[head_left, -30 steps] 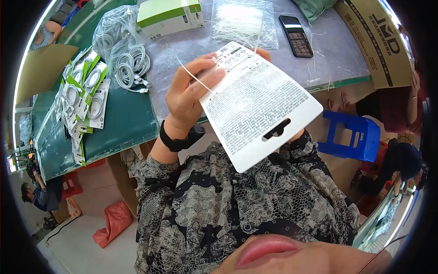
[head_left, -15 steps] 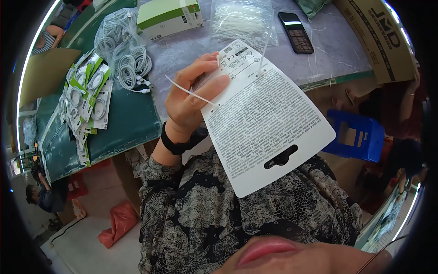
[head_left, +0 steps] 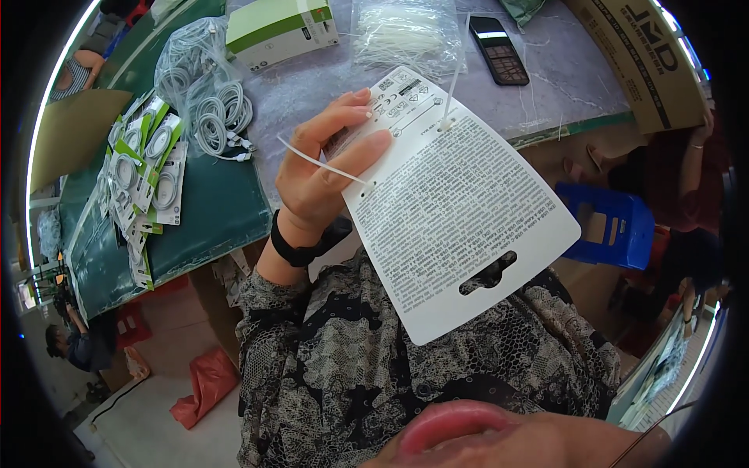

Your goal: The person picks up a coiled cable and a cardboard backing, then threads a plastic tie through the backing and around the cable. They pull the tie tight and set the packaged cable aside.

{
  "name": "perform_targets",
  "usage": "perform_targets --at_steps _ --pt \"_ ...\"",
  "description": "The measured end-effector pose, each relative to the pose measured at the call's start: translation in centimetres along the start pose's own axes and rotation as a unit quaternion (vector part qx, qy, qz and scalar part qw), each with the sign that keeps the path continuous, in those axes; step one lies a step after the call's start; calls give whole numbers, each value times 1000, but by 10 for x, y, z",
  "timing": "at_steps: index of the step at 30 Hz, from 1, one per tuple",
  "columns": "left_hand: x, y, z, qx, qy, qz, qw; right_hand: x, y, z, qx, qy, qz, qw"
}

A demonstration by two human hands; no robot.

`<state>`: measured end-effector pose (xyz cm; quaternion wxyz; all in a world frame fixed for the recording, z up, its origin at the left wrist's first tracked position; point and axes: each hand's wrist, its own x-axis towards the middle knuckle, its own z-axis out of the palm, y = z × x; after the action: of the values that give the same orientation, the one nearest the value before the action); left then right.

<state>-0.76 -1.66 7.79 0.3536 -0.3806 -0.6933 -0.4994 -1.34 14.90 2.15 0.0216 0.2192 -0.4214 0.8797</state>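
Observation:
My left hand [head_left: 312,175], with a black band at its wrist, grips the edge of a white cardboard packaging card [head_left: 468,207]. The thumb lies across the printed side, which faces me. The card is tilted, its cut-out hanging slot at the lower right, above my patterned clothing. Two thin white cable ties stick out through small holes: one tie [head_left: 312,161] arcs left over the hand, the other tie [head_left: 454,82] stands up near the far edge. My right hand is out of sight; whether it is behind the card, I cannot tell.
Carded grey cables [head_left: 144,168] lie piled on the green table at left, beside bagged coiled cables [head_left: 222,117]. Farther back are a green-and-white box [head_left: 281,35], a bag of white cable ties [head_left: 406,39], a phone [head_left: 499,51] and a brown carton [head_left: 636,62]. A blue stool [head_left: 608,226] stands right.
The card has tipped slightly, its slotted end moving a little right and down in the picture. My left hand keeps its grip. The table and surroundings have shifted slightly left and up.

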Motion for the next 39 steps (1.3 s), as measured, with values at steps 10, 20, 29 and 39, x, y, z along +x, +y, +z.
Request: perform_targets --at_steps 10,20,29,39 --pt "-4 -5 -3 27 -18 -12 999 -15 12 -7 121 56 23 991" --pt "-26 -16 19 -283 126 -394 866 14 -29 16 -321 18 -136 937" --pt "-23 -17 20 -319 171 -380 852 26 -43 30 -639 -30 -278 717" --pt "-31 -15 20 -117 144 -359 915 28 -44 30 -678 -62 -261 684"
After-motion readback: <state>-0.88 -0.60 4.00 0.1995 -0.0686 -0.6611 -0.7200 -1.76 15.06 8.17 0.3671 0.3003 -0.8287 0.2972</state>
